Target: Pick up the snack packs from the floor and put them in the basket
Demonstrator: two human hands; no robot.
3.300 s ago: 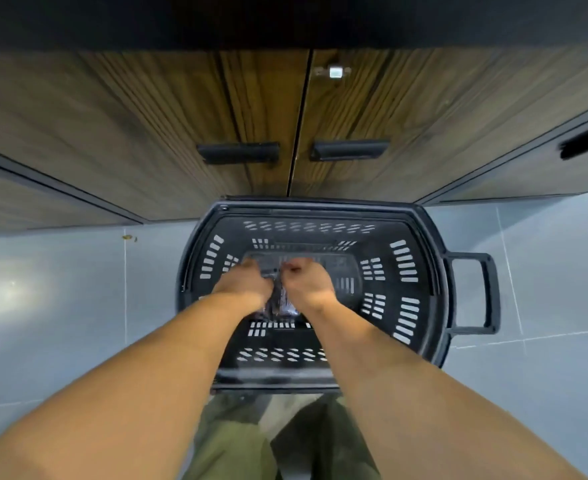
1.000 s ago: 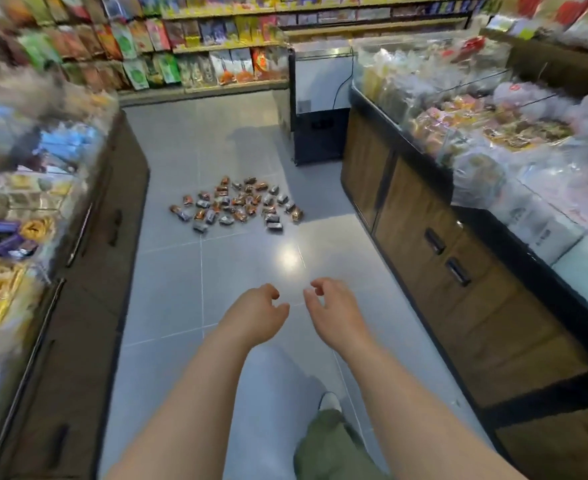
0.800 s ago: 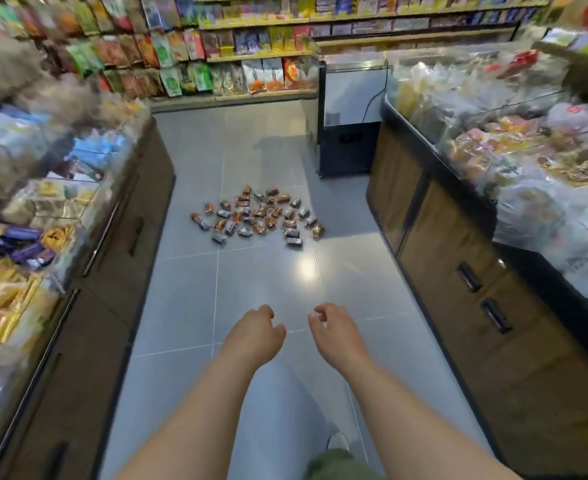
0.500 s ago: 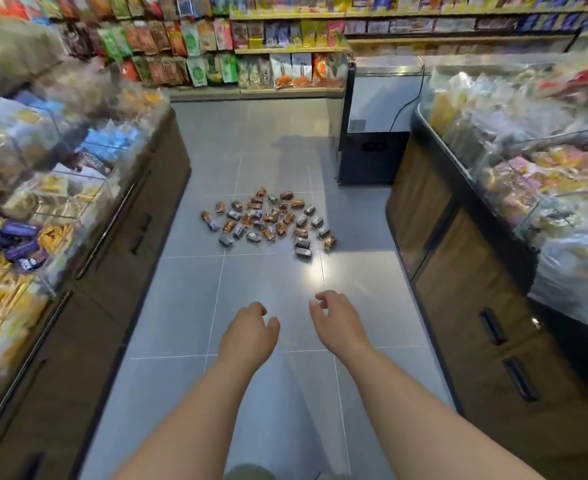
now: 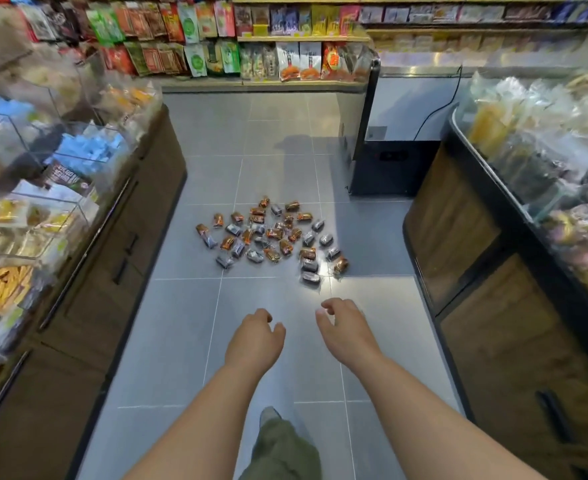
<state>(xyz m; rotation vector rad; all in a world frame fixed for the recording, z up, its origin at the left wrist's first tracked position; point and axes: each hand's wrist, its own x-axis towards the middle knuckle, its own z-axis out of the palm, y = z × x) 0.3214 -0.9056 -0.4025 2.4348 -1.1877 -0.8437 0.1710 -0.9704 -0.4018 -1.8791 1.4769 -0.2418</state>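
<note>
Snack packs: many small orange and grey wrappers, lying in a loose cluster on the grey tiled floor of the aisle, ahead of both hands.
Left hand: held out above the floor, fingers loosely curled, holding nothing.
Right hand: near the left hand, likewise loosely curled and empty.
Wooden counter: right of the cluster, carrying bagged goods.

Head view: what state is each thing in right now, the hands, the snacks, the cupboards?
Left hand, empty, fingers loosely curled.
Right hand, empty, fingers loosely curled.
Snack packs, scattered on the floor ahead of both hands, none touched.
Right cupboard doors, closed.
Basket, not in view.
</note>
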